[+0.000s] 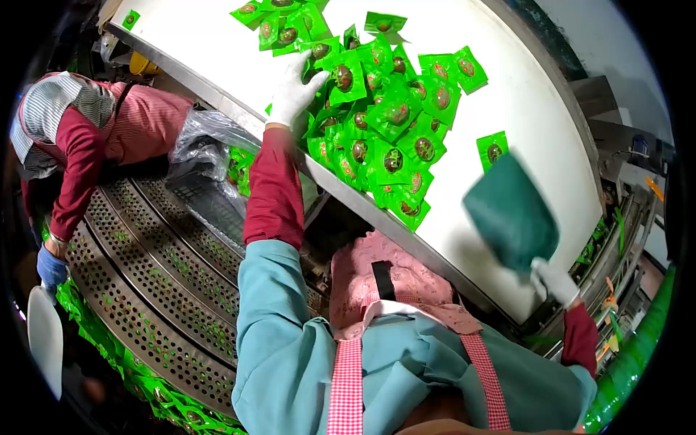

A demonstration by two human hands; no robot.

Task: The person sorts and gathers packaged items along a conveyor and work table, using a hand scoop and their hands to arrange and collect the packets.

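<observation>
My left hand (293,90), in a white glove, rests at the left edge of a heap of green packets (391,116). Its fingers are spread and touch the nearest packets. Each packet is shiny, with a round brown picture or window in its middle. At the right, my right hand (554,283), also gloved in white, is closed round the handle end of a dark green scoop (513,210). The scoop is blurred and tilted over the white table (449,22). Just beyond its tip lies a single green packet (494,150).
A metal rim (355,203) edges the table. On the left, a co-worker in a blue glove (52,267) holds a white scoop (45,337) beside perforated metal plates (159,254). A plastic-lined crate (210,210) holds more packets. A green roll (638,362) stands lower right.
</observation>
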